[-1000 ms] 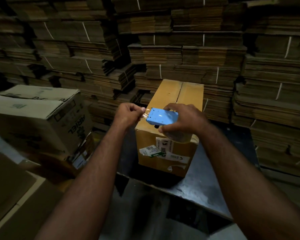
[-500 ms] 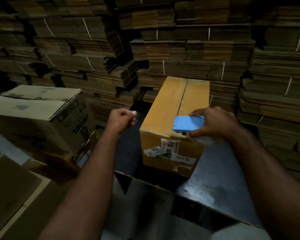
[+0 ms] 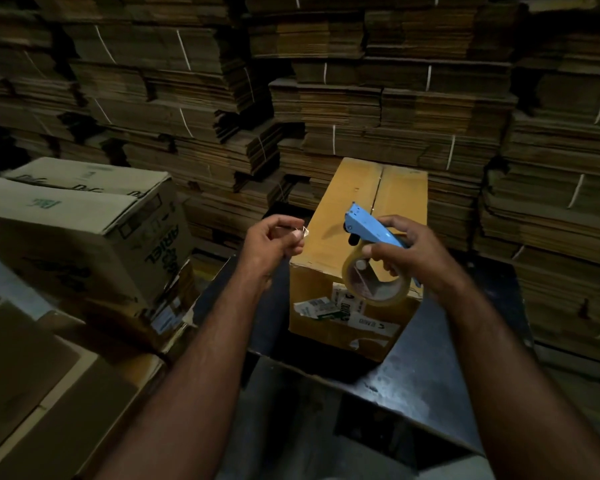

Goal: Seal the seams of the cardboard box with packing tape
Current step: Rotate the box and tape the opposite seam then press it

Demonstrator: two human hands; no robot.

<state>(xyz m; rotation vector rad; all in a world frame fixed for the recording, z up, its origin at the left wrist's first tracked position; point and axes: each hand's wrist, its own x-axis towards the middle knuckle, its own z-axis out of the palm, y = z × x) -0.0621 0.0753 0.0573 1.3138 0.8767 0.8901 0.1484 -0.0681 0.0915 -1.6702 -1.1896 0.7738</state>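
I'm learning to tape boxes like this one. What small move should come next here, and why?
Probably bring the tape dispenser down to the near end of the cardboard box's centre seam. The seam looks bare, the right hand holds the dispenser lifted above the box, and the left hand pinches something small and shiny, perhaps a tape scrap.

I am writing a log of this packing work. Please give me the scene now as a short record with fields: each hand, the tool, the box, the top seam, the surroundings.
left hand: raised beside the box, fingertips pinching a small clear scrap, probably tape
right hand: grips the blue tape dispenser, held above the box
tape roll: clear, mounted on the dispenser
cardboard box: on a dark metal table, flaps closed
top seam: no tape visible on it
surroundings: printed carton at left; bundled flat cardboard stacks behind
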